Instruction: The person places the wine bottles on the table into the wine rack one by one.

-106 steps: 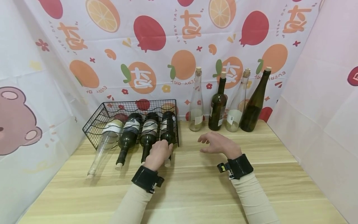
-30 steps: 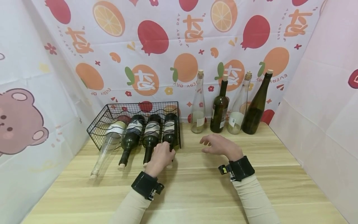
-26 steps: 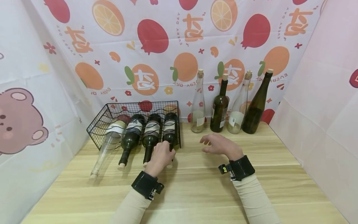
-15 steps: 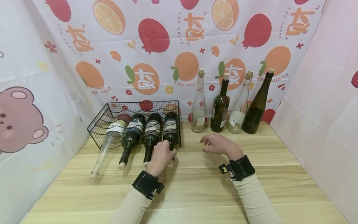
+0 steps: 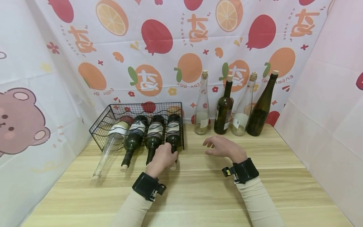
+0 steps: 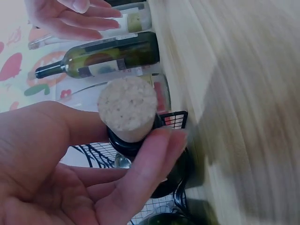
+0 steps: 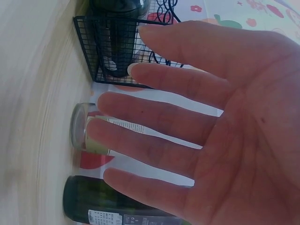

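At the right end of the black wire rack, a dark green wine bottle lies on its side with its neck toward me. My left hand grips that bottle's neck, thumb and fingers around it just behind the cork, as the left wrist view shows. The pale label faces up. My right hand hovers over the table to the right of the rack. Its fingers are spread and relaxed, and its palm holds nothing.
Two more dark bottles and a clear bottle lie in the rack. Against the printed cloth several corked bottles stand upright: clear, dark, clear and tall green.
The gripped bottle's label faces upward more fully than 3.5 s ago. The head view has shifted slightly. Both hands stay in nearly the same places.
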The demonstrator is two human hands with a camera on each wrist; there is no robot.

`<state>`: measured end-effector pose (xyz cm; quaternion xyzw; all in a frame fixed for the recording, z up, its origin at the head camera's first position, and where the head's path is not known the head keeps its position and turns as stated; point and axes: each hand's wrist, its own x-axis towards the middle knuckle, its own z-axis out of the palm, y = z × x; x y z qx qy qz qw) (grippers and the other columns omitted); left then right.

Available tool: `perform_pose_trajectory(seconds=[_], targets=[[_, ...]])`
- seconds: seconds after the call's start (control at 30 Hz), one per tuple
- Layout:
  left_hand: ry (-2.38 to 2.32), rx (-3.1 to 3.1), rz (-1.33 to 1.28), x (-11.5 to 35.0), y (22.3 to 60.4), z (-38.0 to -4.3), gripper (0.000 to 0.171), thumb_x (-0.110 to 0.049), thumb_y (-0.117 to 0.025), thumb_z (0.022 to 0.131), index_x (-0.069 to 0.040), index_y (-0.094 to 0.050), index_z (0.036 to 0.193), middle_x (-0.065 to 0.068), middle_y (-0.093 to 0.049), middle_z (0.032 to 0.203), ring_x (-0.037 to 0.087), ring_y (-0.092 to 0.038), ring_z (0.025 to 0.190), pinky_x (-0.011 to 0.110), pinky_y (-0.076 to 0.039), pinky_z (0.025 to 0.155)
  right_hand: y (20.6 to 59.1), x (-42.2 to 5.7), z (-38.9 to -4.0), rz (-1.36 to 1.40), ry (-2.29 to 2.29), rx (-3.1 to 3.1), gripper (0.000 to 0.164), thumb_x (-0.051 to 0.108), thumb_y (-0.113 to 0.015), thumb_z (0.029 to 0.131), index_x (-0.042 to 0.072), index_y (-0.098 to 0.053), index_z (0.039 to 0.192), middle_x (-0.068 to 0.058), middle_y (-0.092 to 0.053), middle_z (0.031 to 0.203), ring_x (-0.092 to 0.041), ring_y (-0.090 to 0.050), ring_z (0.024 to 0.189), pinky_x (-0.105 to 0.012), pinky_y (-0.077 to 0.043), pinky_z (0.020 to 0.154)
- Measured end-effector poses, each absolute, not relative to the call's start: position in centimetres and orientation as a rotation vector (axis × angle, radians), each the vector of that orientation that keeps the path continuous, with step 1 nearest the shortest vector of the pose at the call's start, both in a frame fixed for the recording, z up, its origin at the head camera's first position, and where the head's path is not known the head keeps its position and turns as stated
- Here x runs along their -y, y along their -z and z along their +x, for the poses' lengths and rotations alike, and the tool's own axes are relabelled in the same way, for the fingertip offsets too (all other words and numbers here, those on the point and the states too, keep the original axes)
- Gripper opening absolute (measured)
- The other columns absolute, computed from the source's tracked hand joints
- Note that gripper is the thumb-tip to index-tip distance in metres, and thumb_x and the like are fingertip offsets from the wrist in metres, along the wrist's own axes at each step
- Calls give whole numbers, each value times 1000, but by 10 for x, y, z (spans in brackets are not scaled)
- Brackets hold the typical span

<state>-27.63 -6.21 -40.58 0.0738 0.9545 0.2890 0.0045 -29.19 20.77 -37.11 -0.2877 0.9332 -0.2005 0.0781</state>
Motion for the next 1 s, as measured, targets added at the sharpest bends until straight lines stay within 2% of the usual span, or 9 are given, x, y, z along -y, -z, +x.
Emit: perform_pose_trajectory(seconds=[0.37,0.53,0.7,0.8,0.9,1.0], targets=[[-940,-3077,217,62,408,-278,56,-17,-74,93,-16,-34,53,-5,-29,51,14,-40,44,24,-29,46,370,-208,-291,-838,600,-2801,33,20,-70,98,5,-70,127,-15,-73,124,-34,-68,119,-44,-57,97],[-950,-3116,226,62,410,-279,61,-18,-77,90,-17,-29,53,-7,-20,55,12,-32,46,25,-26,48,370,-207,-290,-839,601,-2797,33,20,-70,98,5,-70,127,-17,-73,125,-35,-69,119,-45,-57,96],[-961,-3136,224,61,412,-279,62,-17,-78,89,-16,-29,52,-7,-18,55,12,-27,47,25,-23,49,370,-208,-290,-835,597,-2799,33,20,-70,98,5,-70,127,-18,-72,125,-35,-68,119,-45,-57,96],[-920,-3096,203,61,411,-278,59,-23,-75,93,-16,-34,51,-6,-24,51,13,-32,44,24,-25,47,369,-208,-290,-835,591,-2801,33,20,-70,98,5,-70,127,-17,-73,125,-34,-68,119,-44,-57,95],[-856,-3027,198,62,409,-276,53,-28,-63,103,-14,-43,55,-2,-34,52,17,-40,46,26,-30,48,369,-208,-290,-828,593,-2796,32,20,-69,98,5,-69,127,-17,-73,126,-33,-68,119,-44,-57,96],[-816,-2938,229,64,407,-275,47,-27,-51,108,-11,-50,64,1,-42,57,18,-42,49,28,-33,49,369,-207,-290,-837,591,-2793,32,20,-69,99,5,-69,127,-18,-72,126,-34,-69,119,-44,-57,96]])
